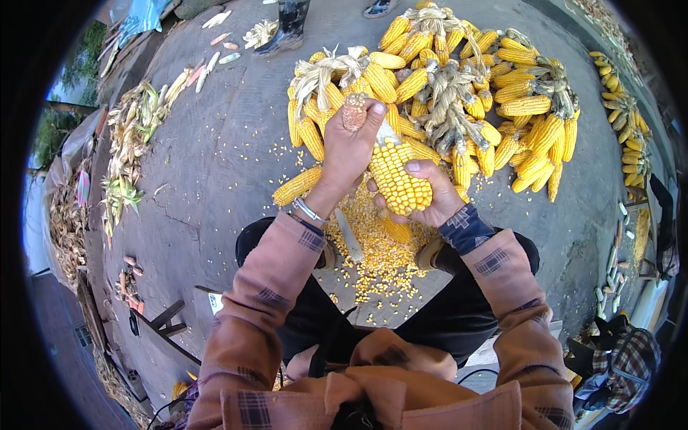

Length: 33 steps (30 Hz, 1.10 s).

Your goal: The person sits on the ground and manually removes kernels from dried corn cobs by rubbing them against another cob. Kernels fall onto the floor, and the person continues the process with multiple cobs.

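My left hand (344, 148) is closed around a reddish, mostly stripped corn cob (354, 117), whose end sticks up out of the fist. My right hand (441, 188) grips a yellow ear of corn (400, 177) from its lower right side. The ear's upper end is bare and whitish, and it meets the left thumb and palm; rows of kernels cover the rest. Beneath both hands, loose kernels (376, 274) lie heaped on the ground between my feet. A pale bare cob (348, 235) rests on that heap, and another yellow ear (396, 230) lies partly hidden below the right hand.
Braided bundles of corn ears (451, 91) are piled just ahead. A single ear (296, 185) lies left of the kernel heap. Husks (126, 145) line the left side. Someone's rubber boot (287, 24) stands at the far side; another person (623, 360) is at lower right.
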### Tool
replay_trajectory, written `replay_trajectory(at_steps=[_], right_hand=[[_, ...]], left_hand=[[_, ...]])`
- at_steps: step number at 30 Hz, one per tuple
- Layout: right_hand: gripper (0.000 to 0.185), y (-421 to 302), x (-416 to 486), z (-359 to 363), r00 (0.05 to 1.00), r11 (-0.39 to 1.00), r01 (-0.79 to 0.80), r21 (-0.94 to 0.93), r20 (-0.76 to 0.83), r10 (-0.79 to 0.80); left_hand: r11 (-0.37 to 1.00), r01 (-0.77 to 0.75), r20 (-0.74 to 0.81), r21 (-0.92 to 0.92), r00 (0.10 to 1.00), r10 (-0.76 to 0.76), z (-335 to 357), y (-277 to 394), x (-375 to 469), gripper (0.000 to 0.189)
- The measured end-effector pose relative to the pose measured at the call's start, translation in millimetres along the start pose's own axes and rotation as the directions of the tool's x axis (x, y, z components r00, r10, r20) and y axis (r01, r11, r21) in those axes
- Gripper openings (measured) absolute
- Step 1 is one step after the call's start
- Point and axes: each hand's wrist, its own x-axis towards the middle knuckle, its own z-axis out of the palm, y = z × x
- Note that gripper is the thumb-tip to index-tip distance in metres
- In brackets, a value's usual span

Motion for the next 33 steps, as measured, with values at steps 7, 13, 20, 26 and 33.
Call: replay_trajectory(at_steps=[7,13,20,26,33], right_hand=[[0.053,-13.6,1.1,-4.4,0.984,0.897,0.071,-0.437,-0.120,-0.136],[0.061,-9.6,3.7,21.6,0.835,0.370,0.042,-0.928,-0.171,-0.523],[0.044,4.2,-2.1,1.1,0.990,0.976,-0.035,-0.214,-0.142,0.004],[0.049,-9.5,0.4,2.4,0.992,0.973,0.031,-0.230,-0.112,-0.059],[0.072,-11.0,7.3,-3.0,0.844,0.281,-0.007,-0.960,-0.156,-0.513]], left_hand=[[0.964,0.254,0.376,-0.081,0.903,-0.207,-13.5,25.8,0.5,0.035],[0.996,0.081,0.281,0.043,0.955,-0.090,-0.6,11.1,-14.5,0.032],[0.992,0.027,0.009,0.124,1.000,-0.028,1.9,-2.3,-10.1,0.026],[0.995,0.092,0.255,0.049,0.961,-0.102,-15.0,8.1,7.0,0.029],[0.997,0.069,0.353,0.027,0.933,-0.074,-1.6,18.6,-14.2,0.038]])
